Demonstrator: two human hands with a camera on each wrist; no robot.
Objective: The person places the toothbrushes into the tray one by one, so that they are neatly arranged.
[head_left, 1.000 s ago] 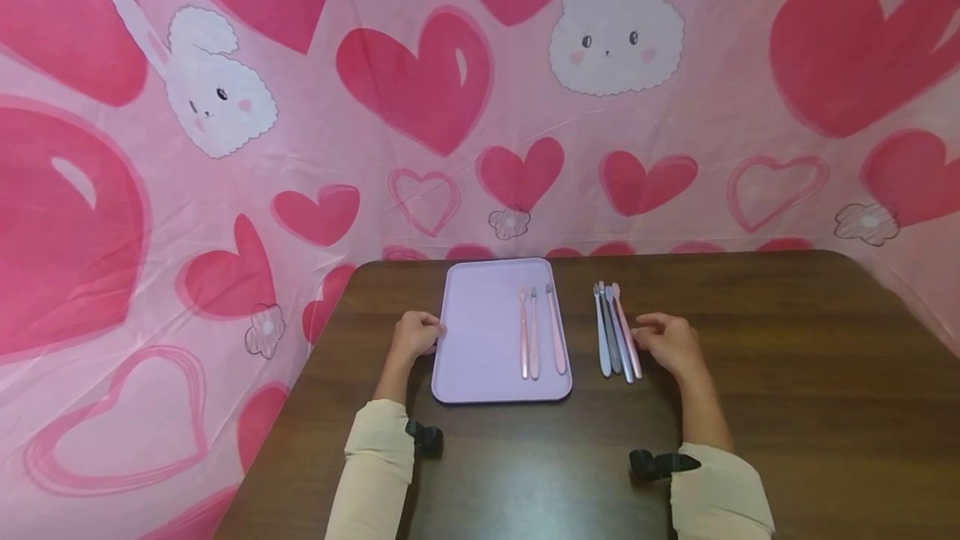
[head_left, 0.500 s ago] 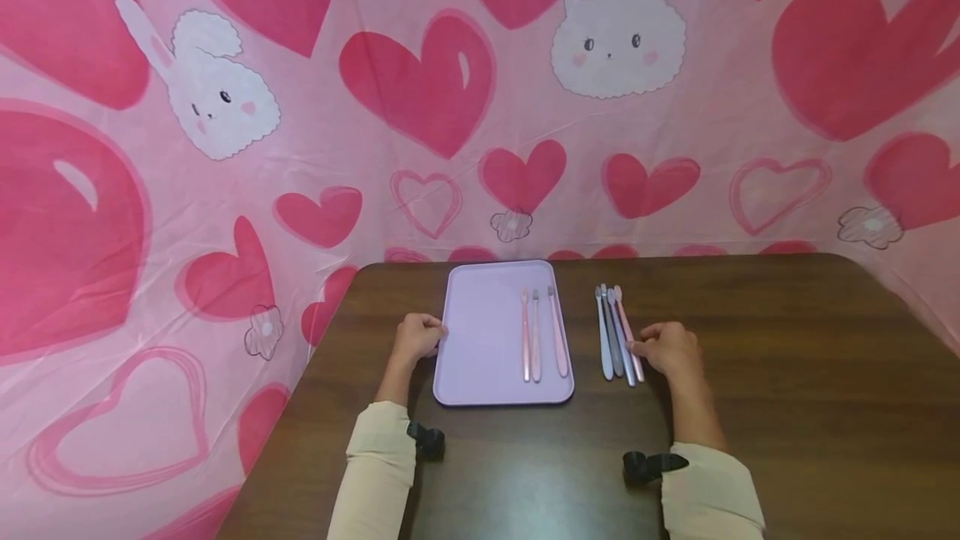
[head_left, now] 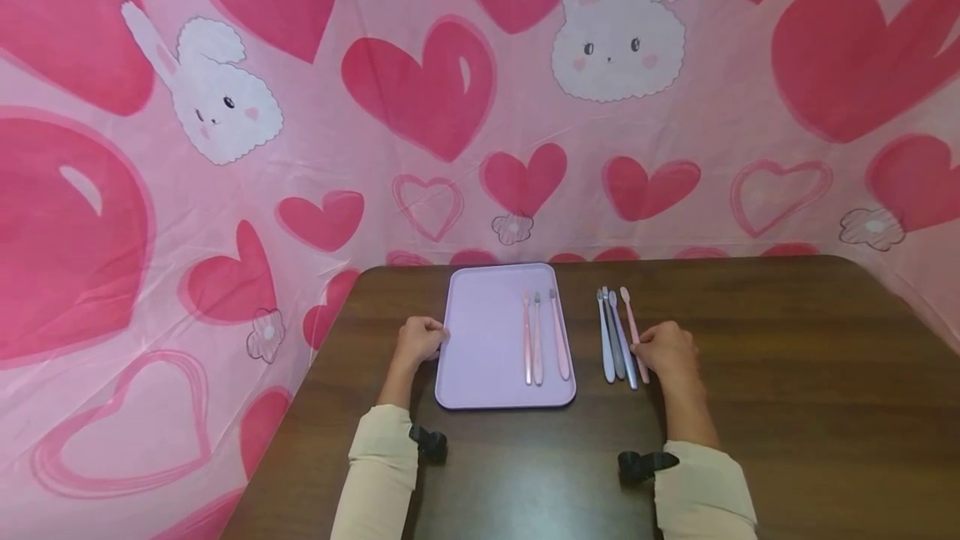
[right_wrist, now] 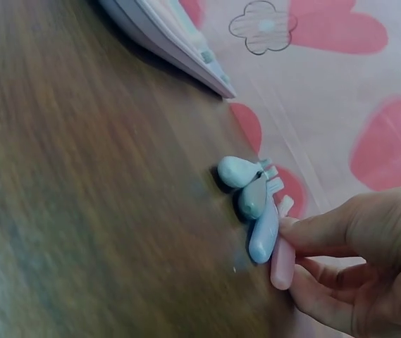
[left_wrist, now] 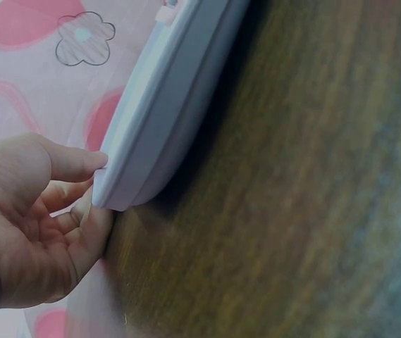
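Desk (head_left: 795,373) under all | tray (head_left: 480,348): your left fingers (left_wrist: 77,163) pinch its rim; a tug could skew it | blue and grey toothbrushes (head_left: 607,348): bunched, a sideways pull could drag them | pink toothbrush (head_left: 631,320): beside them, your right fingers (right_wrist: 327,231) pinching it

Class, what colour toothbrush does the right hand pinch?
A pink toothbrush, clearest in the right wrist view.

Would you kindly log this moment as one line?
left hand: grips tray; right hand: pinches pink toothbrush; on tray: three toothbrushes; table: three others
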